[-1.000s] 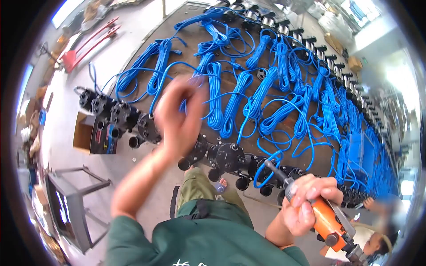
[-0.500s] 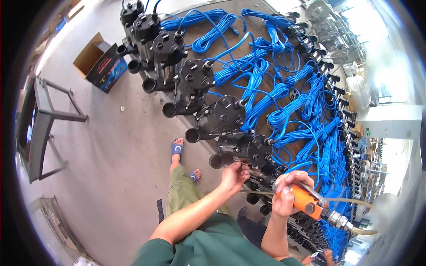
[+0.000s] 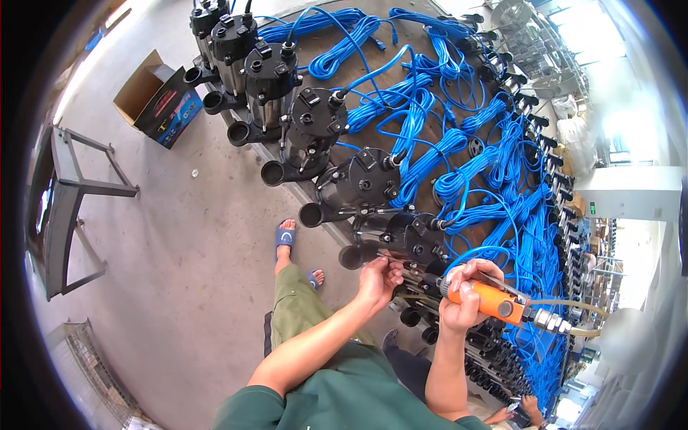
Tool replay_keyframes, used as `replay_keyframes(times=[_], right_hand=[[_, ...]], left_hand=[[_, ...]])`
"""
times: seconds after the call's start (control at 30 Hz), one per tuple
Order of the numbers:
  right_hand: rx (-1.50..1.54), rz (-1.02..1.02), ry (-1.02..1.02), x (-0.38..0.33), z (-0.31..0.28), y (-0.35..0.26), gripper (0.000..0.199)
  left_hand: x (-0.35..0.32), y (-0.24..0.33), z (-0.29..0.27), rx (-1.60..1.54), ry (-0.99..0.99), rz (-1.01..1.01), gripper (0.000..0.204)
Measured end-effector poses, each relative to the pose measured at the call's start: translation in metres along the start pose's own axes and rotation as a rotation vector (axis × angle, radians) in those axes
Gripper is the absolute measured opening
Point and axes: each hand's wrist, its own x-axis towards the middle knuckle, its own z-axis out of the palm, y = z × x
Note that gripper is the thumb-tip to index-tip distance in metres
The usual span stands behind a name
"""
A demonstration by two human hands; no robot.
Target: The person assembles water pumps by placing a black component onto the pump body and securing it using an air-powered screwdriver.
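Apparent tool positioning: right hand (image 3: pixel 462 295) wraps orange, cylindrical, hose-fed driver (image 3: pixel 494 302); left hand (image 3: pixel 380 282) bunched, contents unclear, beside black, glossy, cylindrical pump (image 3: pixel 416 240); next move calls for steady alignment.

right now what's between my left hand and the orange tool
In the head view, parts of black pumps show in the gap between your left hand and the orange tool; whether they sit level with both or lower, I cannot tell.
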Motion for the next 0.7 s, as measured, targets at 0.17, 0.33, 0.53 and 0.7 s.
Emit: replay_keyframes(times=[0.17, 0.33, 0.53, 0.7], right_hand=[[-0.036, -0.008, -0.052, 0.0, 0.002, 0.004, 0.032], [-0.011, -0.114, -0.029, 0.0, 0.004, -0.003, 0.03], [-0.028, -0.048, -0.191, 0.007, 0.002, 0.011, 0.027], [-0.031, 0.001, -0.152, 0.008, 0.008, 0.004, 0.033]], left_hand=[[0.004, 0.0, -0.003, -0.005, 0.014, -0.014, 0.017], [0.004, 0.002, -0.005, -0.017, 0.0, -0.028, 0.018], [0.008, 0.005, -0.008, -0.014, 0.005, -0.062, 0.019], [-0.008, 0.024, -0.006, 0.591, 0.097, 0.131, 0.018]])
